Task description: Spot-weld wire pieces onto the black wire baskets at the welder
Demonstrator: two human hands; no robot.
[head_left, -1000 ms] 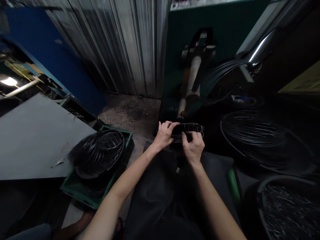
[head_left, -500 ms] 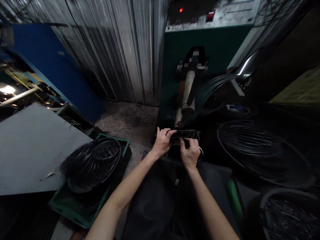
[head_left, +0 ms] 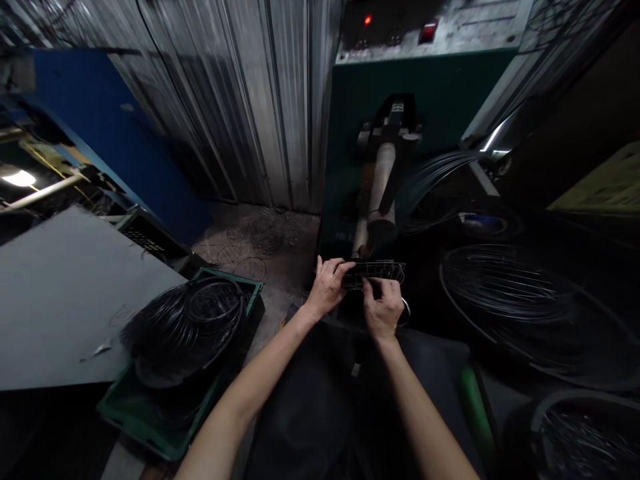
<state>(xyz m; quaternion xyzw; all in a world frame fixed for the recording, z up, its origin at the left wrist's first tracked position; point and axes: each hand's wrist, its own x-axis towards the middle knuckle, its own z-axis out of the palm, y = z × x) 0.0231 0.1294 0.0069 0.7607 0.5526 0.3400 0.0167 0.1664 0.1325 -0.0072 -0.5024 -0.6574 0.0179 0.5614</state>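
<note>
Wire frame (head_left: 383,271) gripped two-handed: left hand (head_left: 327,288) clenched on left end, fingers (head_left: 341,265) curled over top edge; right hand (head_left: 384,308) pinching near edge from below, thumb and forefinger closed on the wires. Held roughly level, seen edge-on, right end poking out past the right fingers. Directly beyond the fingers: pale cylinder (head_left: 383,180) on green machine (head_left: 350,120), lower tip just above frame; cannot tell if touching. Left of and nearer than the left fingers: green crate (head_left: 165,430) heaped with black wire rings (head_left: 185,327), grey surface (head_left: 65,293) further left. Right of the right fingers: big wire coils (head_left: 505,280), well apart.
</note>
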